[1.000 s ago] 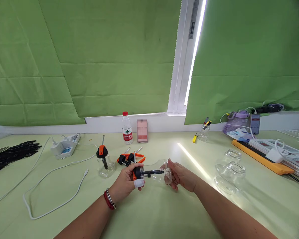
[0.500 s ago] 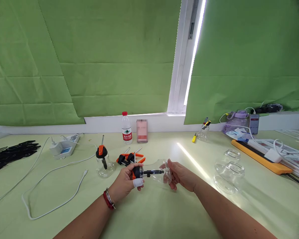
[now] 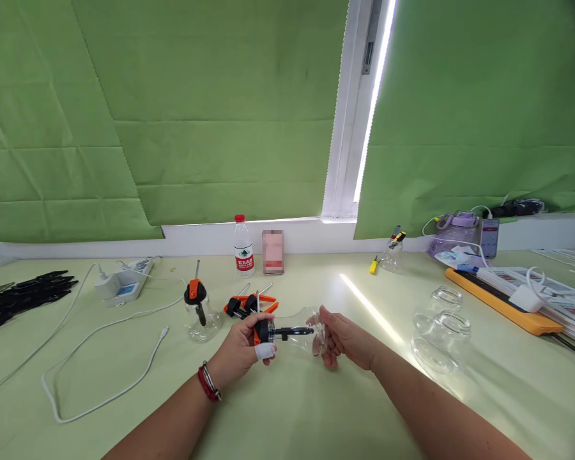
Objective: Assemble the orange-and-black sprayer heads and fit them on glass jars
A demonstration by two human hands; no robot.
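Observation:
A clear jar (image 3: pixel 301 319) lies sideways between my hands, its black-and-orange cap (image 3: pixel 261 332) on the left and its wide base on the right. Inside it a black tube (image 3: pixel 294 331) runs lengthwise from the cap. My left hand (image 3: pixel 244 348), with white tape on the thumb, is closed around the cap. Fingers of my right hand (image 3: pixel 341 337) curl around the jar's base. Just behind the left hand lie more black-and-orange caps (image 3: pixel 252 304) with metal rods. To the left stands a similar capped jar (image 3: pixel 204 322), upright.
Clear open jars (image 3: pixel 441 342) stand to the right. A red-capped water bottle (image 3: pixel 244 249) is at the back. White cable (image 3: pixel 138 383) and a power strip (image 3: pixel 129 284) occupy the left, beside black strips (image 3: pixel 26 297). An orange-edged case (image 3: pixel 503 306) lies far right.
My right hand and the jar's base have shifted very slightly left. The left hand keeps its hold on the cap, almost unmoved.

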